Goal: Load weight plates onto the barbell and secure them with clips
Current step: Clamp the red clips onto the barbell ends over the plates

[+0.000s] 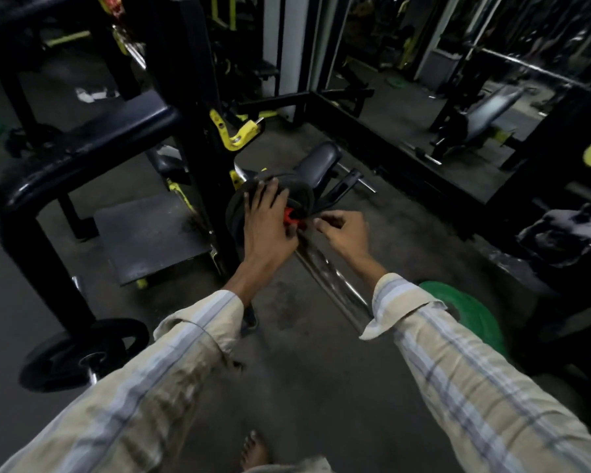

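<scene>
Hands at the red clip, mid frame

The left hand (268, 223) lay flat on the black plate (239, 213), thumb touching the clip (291, 216) on the bar (328, 278). The right hand (345, 232) was half curled beside it, holding nothing.

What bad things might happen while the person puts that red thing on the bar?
The left hand is pressed flat on the black plate right beside the red clip, so fingers might get pinched. The right hand hovers near the clip without clearly gripping it; if the clip is not tight, the plate may slide off the barbell. A bare foot shows below, so a falling plate could hurt it.
</scene>
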